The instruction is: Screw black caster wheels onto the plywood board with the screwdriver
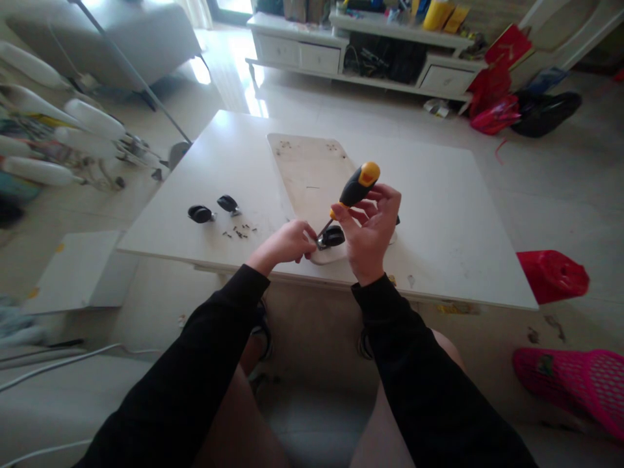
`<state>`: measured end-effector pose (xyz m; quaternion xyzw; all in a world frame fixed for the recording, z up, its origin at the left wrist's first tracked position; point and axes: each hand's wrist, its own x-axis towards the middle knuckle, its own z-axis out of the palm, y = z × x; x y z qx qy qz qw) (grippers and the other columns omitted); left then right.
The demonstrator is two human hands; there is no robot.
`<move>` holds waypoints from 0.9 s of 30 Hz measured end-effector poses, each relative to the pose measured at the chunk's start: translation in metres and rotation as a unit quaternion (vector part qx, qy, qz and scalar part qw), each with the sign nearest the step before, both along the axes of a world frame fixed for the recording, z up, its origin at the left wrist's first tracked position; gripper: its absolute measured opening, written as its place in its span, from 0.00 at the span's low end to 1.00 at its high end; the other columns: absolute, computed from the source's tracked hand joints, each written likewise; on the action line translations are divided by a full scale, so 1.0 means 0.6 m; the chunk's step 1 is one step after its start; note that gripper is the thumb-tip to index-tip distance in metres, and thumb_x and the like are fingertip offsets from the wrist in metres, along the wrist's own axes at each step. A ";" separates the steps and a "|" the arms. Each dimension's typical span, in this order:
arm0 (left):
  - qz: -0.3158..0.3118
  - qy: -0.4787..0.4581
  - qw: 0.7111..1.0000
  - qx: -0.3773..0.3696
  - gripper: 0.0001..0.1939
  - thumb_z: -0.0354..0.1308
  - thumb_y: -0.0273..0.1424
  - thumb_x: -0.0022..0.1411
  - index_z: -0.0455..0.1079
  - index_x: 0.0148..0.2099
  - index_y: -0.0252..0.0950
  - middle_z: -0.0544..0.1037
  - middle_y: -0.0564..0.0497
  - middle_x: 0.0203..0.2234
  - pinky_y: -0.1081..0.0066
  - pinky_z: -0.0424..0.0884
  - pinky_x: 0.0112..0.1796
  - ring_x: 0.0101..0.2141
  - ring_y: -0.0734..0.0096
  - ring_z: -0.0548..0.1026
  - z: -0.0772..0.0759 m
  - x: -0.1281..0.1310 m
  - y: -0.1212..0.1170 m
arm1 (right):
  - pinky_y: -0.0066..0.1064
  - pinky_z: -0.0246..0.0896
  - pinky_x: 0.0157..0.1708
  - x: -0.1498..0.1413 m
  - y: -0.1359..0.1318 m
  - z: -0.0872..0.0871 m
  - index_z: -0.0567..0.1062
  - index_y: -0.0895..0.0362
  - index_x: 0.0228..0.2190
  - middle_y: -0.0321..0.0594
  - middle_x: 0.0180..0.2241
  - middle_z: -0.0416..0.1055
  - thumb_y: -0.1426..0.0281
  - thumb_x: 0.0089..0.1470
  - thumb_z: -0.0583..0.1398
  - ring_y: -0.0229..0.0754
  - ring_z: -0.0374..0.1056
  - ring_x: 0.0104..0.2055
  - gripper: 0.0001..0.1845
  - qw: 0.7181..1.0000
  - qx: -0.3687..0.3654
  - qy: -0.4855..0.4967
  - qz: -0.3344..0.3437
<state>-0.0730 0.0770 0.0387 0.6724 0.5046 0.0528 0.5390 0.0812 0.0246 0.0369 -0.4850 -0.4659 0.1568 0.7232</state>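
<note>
A yellow-and-black screwdriver [357, 186] is gripped by my right hand [371, 227], tilted with its shaft pointing down and to the left. Its tip meets the metal plate of a black caster wheel [334, 236] at the near end of a pale rounded board [312, 170]. My left hand [291, 243] is closed by that plate, fingertips pinched at its left side; whatever they hold is too small to make out. Two loose casters, one nearer [200, 213] and one farther [227, 204], lie to the left. Several small screws [240, 231] are scattered beside them.
The white table [429, 195] carries everything, its front edge just before my knees. Beyond it stands a white TV cabinet [297, 49]. A red bag-like bundle [553, 276] and a pink mesh basket [575, 383] are on the right. A white box [73, 270] sits at the left.
</note>
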 end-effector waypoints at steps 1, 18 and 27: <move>-0.002 -0.002 1.000 0.000 0.17 0.63 0.18 0.59 0.76 0.52 0.28 0.77 0.55 0.19 0.73 0.66 0.20 0.16 0.75 0.69 -0.002 -0.001 0.001 | 0.34 0.82 0.40 0.001 0.001 -0.003 0.66 0.43 0.53 0.34 0.47 0.73 0.56 0.56 0.73 0.38 0.77 0.44 0.30 1.000 0.002 -0.005 -0.002; -0.004 -0.013 1.000 -0.002 0.16 0.63 0.17 0.59 0.75 0.51 0.28 0.77 0.55 0.20 0.72 0.66 0.20 0.16 0.74 0.69 -0.008 0.000 0.003 | 0.43 0.81 0.52 0.004 0.000 -0.011 0.66 0.41 0.64 0.42 0.56 0.75 0.55 0.66 0.61 0.44 0.78 0.54 0.27 0.999 0.006 -0.010 0.042; 0.000 -0.014 1.000 -0.001 0.15 0.60 0.16 0.59 0.72 0.48 0.30 0.77 0.56 0.19 0.73 0.65 0.19 0.15 0.75 0.68 -0.008 -0.001 0.001 | 0.44 0.82 0.49 0.006 0.009 -0.023 0.64 0.42 0.66 0.40 0.50 0.77 0.62 0.66 0.59 0.42 0.79 0.47 0.29 0.999 0.038 -0.019 0.008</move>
